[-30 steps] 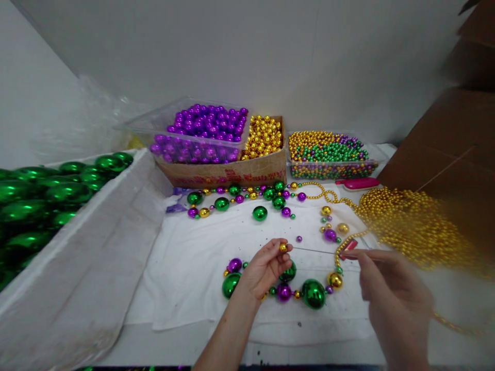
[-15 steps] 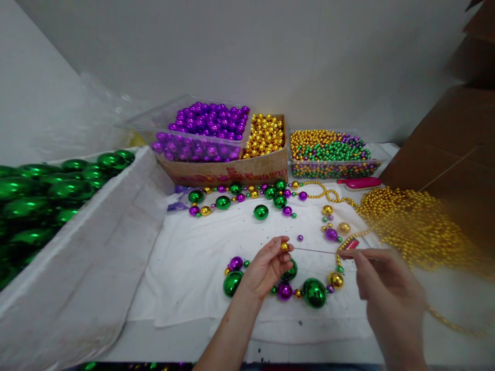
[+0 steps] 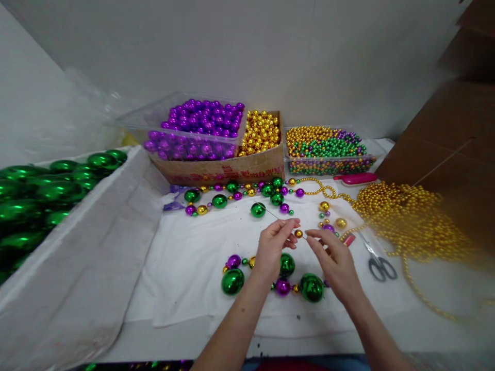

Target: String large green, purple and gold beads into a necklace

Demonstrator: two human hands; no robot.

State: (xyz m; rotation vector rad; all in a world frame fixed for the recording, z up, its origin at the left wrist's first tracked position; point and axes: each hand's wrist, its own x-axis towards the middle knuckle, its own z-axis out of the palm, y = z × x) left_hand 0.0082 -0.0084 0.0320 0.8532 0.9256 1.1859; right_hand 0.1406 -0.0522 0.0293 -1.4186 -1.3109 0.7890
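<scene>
My left hand (image 3: 274, 246) and my right hand (image 3: 332, 260) meet over a white cloth (image 3: 185, 268). Between their fingertips sits a small gold bead (image 3: 298, 233) on a thin needle (image 3: 270, 213) that points up and left. The left fingers pinch the needle; the right fingers pinch just right of the bead. Under the hands lies a partly strung strand (image 3: 282, 282) of large green, purple and gold beads, with a big green bead (image 3: 232, 281) at its left end.
A second bead strand (image 3: 232, 196) lies further back. Behind it stand a tub of purple beads (image 3: 193, 131), a box of gold beads (image 3: 261, 136) and a tub of mixed small beads (image 3: 327, 149). Scissors (image 3: 377, 260) and gold bead chains (image 3: 410, 221) lie right. Large green balls (image 3: 46, 190) fill a left bin.
My right hand moved left along the needle until it met the left hand at the gold bead. The needle now sticks out past the left hand. The scissors are uncovered.
</scene>
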